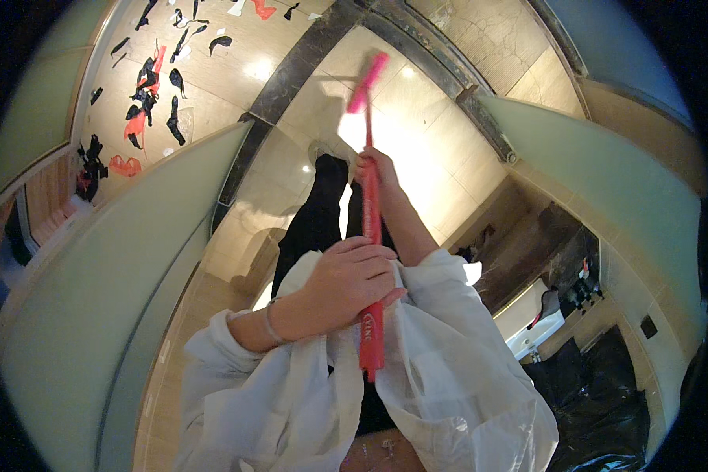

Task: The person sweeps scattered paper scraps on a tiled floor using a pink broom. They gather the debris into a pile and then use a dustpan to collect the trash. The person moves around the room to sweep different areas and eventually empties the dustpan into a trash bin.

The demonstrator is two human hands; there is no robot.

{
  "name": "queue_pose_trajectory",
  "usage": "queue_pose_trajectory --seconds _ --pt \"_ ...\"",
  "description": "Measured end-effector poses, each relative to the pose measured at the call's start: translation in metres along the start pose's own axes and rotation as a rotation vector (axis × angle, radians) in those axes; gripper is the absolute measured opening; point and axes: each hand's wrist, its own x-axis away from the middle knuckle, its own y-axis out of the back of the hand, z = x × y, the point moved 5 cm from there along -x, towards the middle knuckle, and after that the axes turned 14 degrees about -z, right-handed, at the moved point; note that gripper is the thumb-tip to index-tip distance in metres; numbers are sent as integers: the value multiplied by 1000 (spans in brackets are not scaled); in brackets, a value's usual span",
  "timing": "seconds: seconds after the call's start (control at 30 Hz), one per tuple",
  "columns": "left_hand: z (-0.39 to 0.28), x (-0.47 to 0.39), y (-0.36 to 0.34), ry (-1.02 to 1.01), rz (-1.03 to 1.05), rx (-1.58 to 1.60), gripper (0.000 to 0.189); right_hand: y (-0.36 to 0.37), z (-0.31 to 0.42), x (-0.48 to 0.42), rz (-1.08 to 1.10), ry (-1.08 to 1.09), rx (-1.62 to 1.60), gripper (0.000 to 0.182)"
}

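Note:
A red pole, wrapped in a printed red sleeve [372,212], runs up the middle of the view away from my body. At its far end is a blurred bright pink head [367,82] over the tiled floor [430,159]; whether it touches the tiles I cannot tell. My left hand [343,283], with a band at the wrist, is closed around the lower part of the sleeve near my waist. Farther up, my right hand [379,168] grips the pole near the sleeve's upper end. Both arms wear rolled white sleeves, and they cross in front of me.
Frosted glass panels [112,283] [596,171] stand on both sides. Black and red scraps [147,88] litter the floor at upper left. Dark stone sills [295,71] edge the tiles. At lower right are a sink [534,318] and black plastic bags [602,383].

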Motion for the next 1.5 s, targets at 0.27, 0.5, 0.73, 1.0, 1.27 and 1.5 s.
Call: queue_pose_trajectory --seconds 0.27,0.5,0.73,1.0,1.27,1.5 --pt "88 -26 -85 94 7 327 16 175 69 -44 -404 87 24 6" --pt "103 -74 -53 106 -106 311 21 138 66 -98 -115 208 179 7" --pt "60 -111 50 202 -172 -151 14 -71 52 -97 40 -11 93 10" --pt "25 -116 70 266 -359 -314 17 -170 52 -58 283 -234 44 9" --pt "107 -116 124 211 -551 100 14 -157 76 -118 20 -46 247 10" --pt "172 -178 214 -31 -669 199 27 -263 92 -143 188 -144 242 8"
